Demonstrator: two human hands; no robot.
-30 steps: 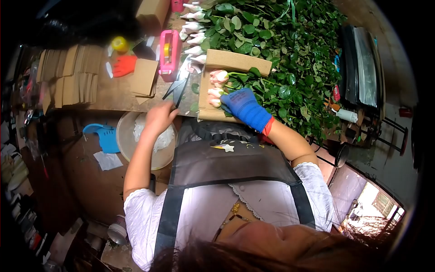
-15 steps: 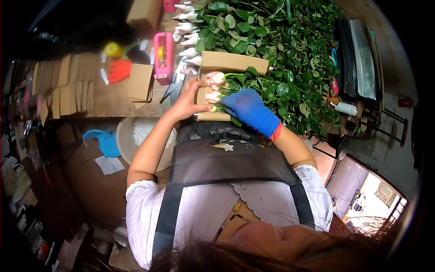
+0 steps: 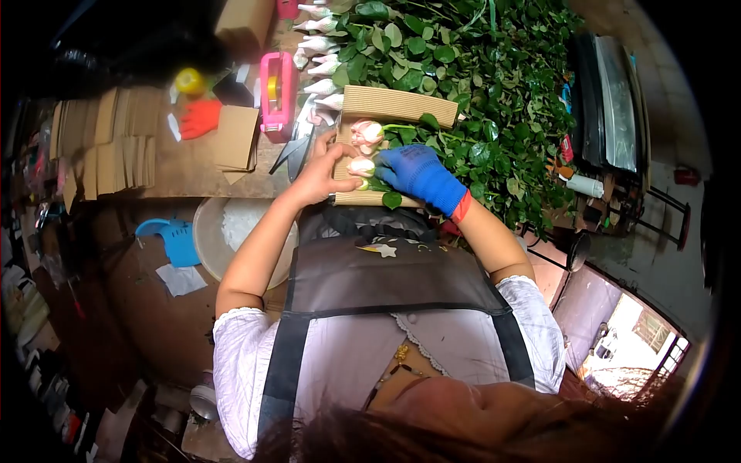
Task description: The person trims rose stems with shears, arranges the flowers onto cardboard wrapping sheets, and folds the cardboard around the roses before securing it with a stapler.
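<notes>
Pale pink roses (image 3: 366, 132) lie with their blooms in a row inside a folded corrugated cardboard wrap (image 3: 397, 103). My bare left hand (image 3: 320, 171) curves its thumb and fingers around a smaller pink rose (image 3: 360, 167) at the left side of the wrap. A greenish bud sits by the thumb tip. On the stem side, my right hand (image 3: 421, 177), in a blue knitted glove, is closed with its fingertips at the neck of that same rose; the stem is hidden under the glove. Leafy stems (image 3: 494, 147) spread to the right.
White-netted rose heads (image 3: 320, 69) line the table's back. A pink tape dispenser (image 3: 278, 96) stands beside scissors (image 3: 293, 153). Cardboard pieces (image 3: 238, 139) and an orange glove (image 3: 200, 119) lie left. A round tub (image 3: 207, 239) and blue dustpan (image 3: 176, 241) are below.
My right hand has shifted slightly up and left toward the blooms. The small rose has moved slightly left, and my left fingers have adjusted around it. A leaf now shows over the near cardboard edge.
</notes>
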